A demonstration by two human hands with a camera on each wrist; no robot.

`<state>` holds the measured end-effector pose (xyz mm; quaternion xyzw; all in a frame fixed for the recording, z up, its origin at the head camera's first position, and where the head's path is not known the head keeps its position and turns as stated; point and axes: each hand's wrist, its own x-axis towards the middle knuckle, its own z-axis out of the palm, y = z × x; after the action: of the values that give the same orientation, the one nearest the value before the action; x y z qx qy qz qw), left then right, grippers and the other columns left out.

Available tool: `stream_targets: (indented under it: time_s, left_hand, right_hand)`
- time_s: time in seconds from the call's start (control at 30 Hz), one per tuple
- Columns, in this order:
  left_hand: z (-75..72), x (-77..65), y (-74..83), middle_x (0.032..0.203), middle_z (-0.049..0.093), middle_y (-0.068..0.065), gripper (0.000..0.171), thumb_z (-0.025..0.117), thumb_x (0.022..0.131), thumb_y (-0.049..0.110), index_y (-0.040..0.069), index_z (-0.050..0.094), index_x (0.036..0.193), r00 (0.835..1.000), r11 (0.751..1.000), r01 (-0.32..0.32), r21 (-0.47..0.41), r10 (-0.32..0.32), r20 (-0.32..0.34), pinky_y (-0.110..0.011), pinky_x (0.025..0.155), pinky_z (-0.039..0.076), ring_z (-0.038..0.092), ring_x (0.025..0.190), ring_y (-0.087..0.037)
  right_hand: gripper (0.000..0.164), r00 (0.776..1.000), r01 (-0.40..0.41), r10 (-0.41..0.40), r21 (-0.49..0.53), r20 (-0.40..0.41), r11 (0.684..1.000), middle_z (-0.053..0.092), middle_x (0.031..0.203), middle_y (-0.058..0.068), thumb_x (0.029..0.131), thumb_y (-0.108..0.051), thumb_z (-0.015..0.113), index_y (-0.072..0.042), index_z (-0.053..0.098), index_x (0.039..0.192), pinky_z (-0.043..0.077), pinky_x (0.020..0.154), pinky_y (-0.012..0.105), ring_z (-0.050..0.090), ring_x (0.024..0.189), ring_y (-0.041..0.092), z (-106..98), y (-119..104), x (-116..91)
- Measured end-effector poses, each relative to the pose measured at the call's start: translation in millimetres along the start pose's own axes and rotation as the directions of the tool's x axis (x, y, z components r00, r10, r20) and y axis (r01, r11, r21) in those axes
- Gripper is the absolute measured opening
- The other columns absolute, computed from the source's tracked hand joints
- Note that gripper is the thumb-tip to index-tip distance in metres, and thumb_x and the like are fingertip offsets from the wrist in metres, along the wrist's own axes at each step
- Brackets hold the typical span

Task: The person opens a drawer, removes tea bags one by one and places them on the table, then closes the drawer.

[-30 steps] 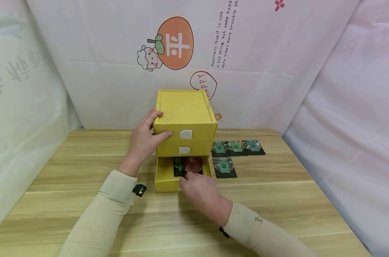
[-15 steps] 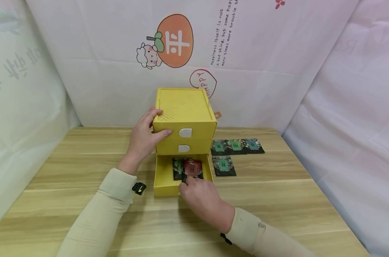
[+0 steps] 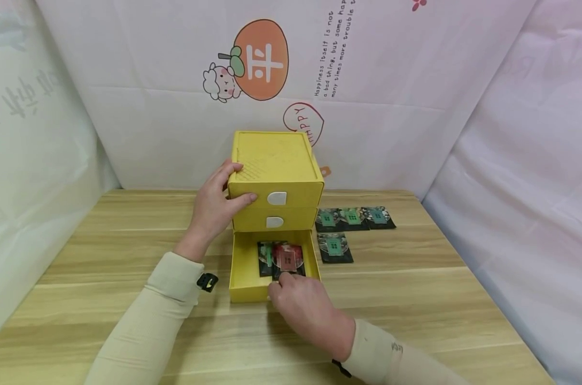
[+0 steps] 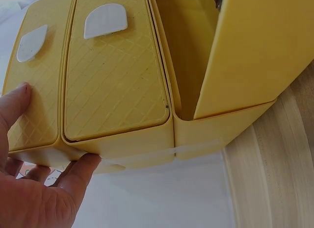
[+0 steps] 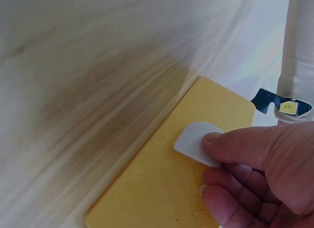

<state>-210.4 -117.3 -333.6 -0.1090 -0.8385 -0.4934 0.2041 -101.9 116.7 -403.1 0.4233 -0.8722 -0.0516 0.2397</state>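
A yellow drawer cabinet [image 3: 277, 158] with three stacked drawers stands on the wooden table. My left hand [image 3: 212, 209] grips its upper left corner, thumb on the top drawer's front and fingers along the side. At the bottom drawer [image 3: 247, 294], pulled well out, my right hand [image 3: 306, 309] pinches the white tab handle [image 5: 192, 141] between thumb and curled fingers. Inside that drawer lie a black packet with a red label [image 3: 288, 261] and, partly under it, one with a green label [image 3: 264, 259]. The upper two drawers are closed, their white tabs [image 4: 105, 21] showing.
Right of the cabinet, three dark packets [image 3: 352, 218] lie in a row, with another green-labelled packet [image 3: 335, 248] in front of them. White printed cloth [image 3: 175, 133] hangs behind the table and on both sides.
The right hand has drawn the bottom drawer farther out toward me, showing more of the packets inside. The left hand has stayed on the cabinet's corner.
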Motion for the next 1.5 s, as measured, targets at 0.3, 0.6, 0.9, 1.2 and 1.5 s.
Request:
stream_targets:
  time_s: [0.3, 0.6, 0.9, 1.2, 1.5]
  left_hand:
    - [0.4, -1.1, 0.9, 0.17, 0.033, -0.008, 0.066, 0.086, 0.088, 0.024, 0.013, 0.057, 0.146, 1.0, 1.0, 0.009, 0.004, -0.009, -0.002, -0.048, 0.108, 0.053, 0.049, 0.145, -0.029]
    - [0.5, -0.9, -0.1, 0.169, 0.034, -0.008, 0.066, 0.086, 0.088, 0.022, 0.012, 0.057, 0.146, 1.0, 1.0, -0.004, 0.005, 0.004, 0.0, -0.049, 0.107, 0.054, 0.051, 0.143, -0.03]
    - [0.2, -1.1, -0.3, 0.169, 0.035, -0.007, 0.066, 0.086, 0.088, 0.023, 0.012, 0.057, 0.146, 1.0, 1.0, -0.009, 0.001, 0.009, -0.001, -0.048, 0.106, 0.055, 0.052, 0.142, -0.028]
    - [-0.1, -0.5, 0.1, 0.169, 0.034, -0.006, 0.067, 0.086, 0.088, 0.024, 0.013, 0.056, 0.147, 1.0, 1.0, -0.006, 0.003, 0.006, 0.001, -0.048, 0.107, 0.054, 0.05, 0.144, -0.028]
    - [-0.2, -1.4, 0.2, 0.169, 0.034, -0.008, 0.067, 0.086, 0.088, 0.025, 0.012, 0.057, 0.147, 1.0, 1.0, -0.005, 0.013, 0.005, -0.002, -0.05, 0.109, 0.052, 0.048, 0.146, -0.03]
  right_hand:
    - [0.016, 1.0, 0.002, -0.002, 0.001, 0.022, 1.0, 0.058, 0.067, -0.003, 0.088, -0.005, 0.078, -0.015, 0.071, 0.078, 0.047, 0.041, 0.024, 0.055, 0.054, 0.007, -4.3, -4.2, -4.4]
    - [0.015, 0.999, -0.001, 0.001, 0.014, 0.043, 1.0, 0.057, 0.068, -0.002, 0.088, -0.006, 0.079, -0.015, 0.071, 0.079, 0.05, 0.044, 0.024, 0.057, 0.056, 0.007, -5.9, -5.8, -7.9]
    - [0.018, 1.0, 0.004, -0.004, 0.019, 0.027, 1.0, 0.059, 0.068, -0.003, 0.085, -0.002, 0.079, -0.016, 0.071, 0.079, 0.051, 0.045, 0.025, 0.059, 0.057, 0.007, -5.0, -5.5, -8.6]
    - [0.022, 0.997, -0.003, 0.005, 0.022, -0.071, 1.0, 0.058, 0.061, -0.006, 0.082, -0.002, 0.078, -0.018, 0.068, 0.071, 0.042, 0.04, 0.021, 0.054, 0.051, 0.004, -6.7, -4.6, -7.5]
    - [0.024, 0.988, -0.029, 0.049, 0.131, -0.15, 0.991, 0.058, 0.058, -0.011, 0.084, -0.03, 0.086, -0.021, 0.068, 0.072, 0.031, 0.039, 0.018, 0.049, 0.048, 0.002, -15.7, 6.7, 1.0]
